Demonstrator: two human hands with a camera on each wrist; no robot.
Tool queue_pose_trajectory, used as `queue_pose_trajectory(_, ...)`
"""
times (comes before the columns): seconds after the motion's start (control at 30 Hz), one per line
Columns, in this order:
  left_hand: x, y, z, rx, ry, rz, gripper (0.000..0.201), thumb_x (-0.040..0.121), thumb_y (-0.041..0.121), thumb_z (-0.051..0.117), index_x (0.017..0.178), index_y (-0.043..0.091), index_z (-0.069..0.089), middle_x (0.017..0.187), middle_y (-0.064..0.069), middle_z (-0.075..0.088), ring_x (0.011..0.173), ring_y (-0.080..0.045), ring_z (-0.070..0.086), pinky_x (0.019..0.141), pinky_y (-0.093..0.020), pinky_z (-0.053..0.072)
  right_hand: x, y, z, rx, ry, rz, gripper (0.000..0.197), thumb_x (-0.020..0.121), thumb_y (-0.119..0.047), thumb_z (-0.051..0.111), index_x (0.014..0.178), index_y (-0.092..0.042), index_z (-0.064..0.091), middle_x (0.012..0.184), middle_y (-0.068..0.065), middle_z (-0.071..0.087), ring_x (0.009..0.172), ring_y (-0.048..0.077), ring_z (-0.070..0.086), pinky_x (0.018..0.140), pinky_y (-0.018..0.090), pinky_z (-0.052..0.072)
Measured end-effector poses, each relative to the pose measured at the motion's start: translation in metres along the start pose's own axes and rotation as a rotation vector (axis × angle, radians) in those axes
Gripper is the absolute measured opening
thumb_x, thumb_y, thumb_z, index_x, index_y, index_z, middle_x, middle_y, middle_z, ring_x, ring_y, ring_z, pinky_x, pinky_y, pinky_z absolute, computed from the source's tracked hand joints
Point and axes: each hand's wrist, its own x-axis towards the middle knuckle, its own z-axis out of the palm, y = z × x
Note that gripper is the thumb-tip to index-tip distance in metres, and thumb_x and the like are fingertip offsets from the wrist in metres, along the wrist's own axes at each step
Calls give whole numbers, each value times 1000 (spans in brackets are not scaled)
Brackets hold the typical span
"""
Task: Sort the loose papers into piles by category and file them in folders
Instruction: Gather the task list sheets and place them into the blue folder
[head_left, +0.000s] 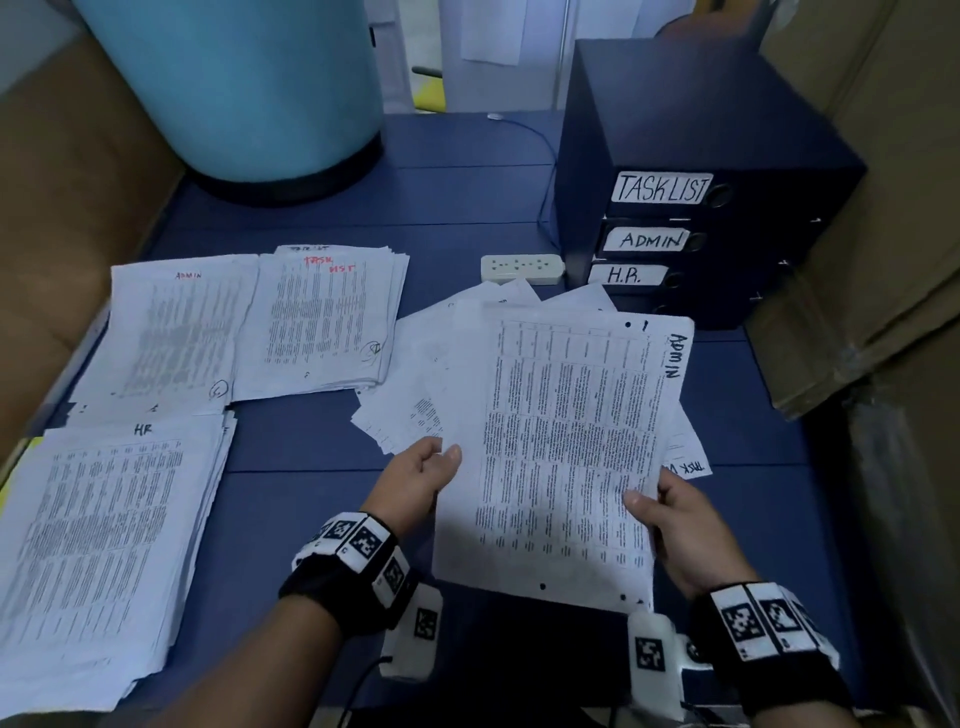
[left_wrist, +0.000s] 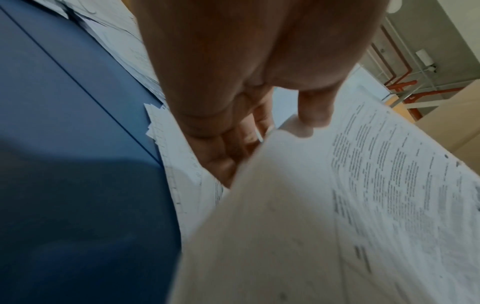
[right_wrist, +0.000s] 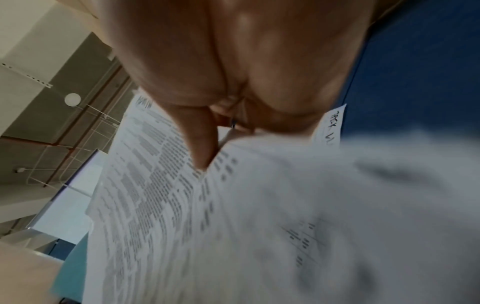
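A printed sheet marked ADMIN (head_left: 566, 457) is held up over the blue table between both hands. My left hand (head_left: 423, 475) pinches its left edge, thumb on top (left_wrist: 311, 115). My right hand (head_left: 675, 519) grips its right edge, with the thumb (right_wrist: 200, 148) lying on the print. Under the sheet lies a loose fan of unsorted papers (head_left: 415, 374). At the left lie three sorted piles: ADMIN (head_left: 176, 332), TASK LIST (head_left: 322, 317) and HR (head_left: 98, 530). Dark binders labelled TASK LIST (head_left: 662, 188), ADMIN (head_left: 649, 240) and H.R. (head_left: 626, 275) are stacked at the back right.
A large light-blue cylinder (head_left: 244, 88) stands at the back left of the table (head_left: 467, 208). A white power strip (head_left: 519, 267) lies beside the binders, with a thin cable behind it. Cardboard boxes (head_left: 878, 234) flank the right side and brown board (head_left: 67, 208) the left.
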Motion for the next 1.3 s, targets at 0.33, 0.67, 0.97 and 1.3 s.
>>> queue_pose_trajectory(0.33, 4, -4, 9, -229, -80, -246, 55, 90, 49, 55, 138, 26, 38, 119, -3, 57, 99, -24, 59, 89, -49, 51, -26, -39, 41, 239, -171, -40, 39, 83, 18, 34, 97, -1, 64, 80, 12, 74, 70, 24, 71, 56, 32, 58)
queue_pose_trajectory(0.67, 0, 16, 15, -306, -183, -91, 36, 86, 19, 63, 120, 16, 54, 115, 10, 66, 107, -3, 60, 103, -27, 42, -2, -31, 9, 96, 6, -47, 29, 86, 8, 43, 100, -2, 65, 100, 26, 70, 78, 37, 65, 68, 41, 55)
queue_pose_trajectory(0.97, 20, -13, 13, 174, -18, -124, 49, 84, 36, 57, 125, 7, 55, 122, -25, 59, 112, -39, 57, 96, -41, 45, 15, 17, 1, -436, 132, -47, 14, 89, -2, 66, 85, -5, 53, 63, 7, 58, 51, 23, 51, 50, 26, 42)
queue_pose_trajectory(1.3, 26, -34, 10, 335, 134, -127, 9, 95, 12, 48, 94, 19, 52, 78, 5, 53, 69, -17, 48, 55, -26, 35, 29, 36, -11, -572, 357, 23, 17, 96, -6, 51, 81, -7, 45, 72, 5, 46, 57, 15, 39, 49, 23, 35)
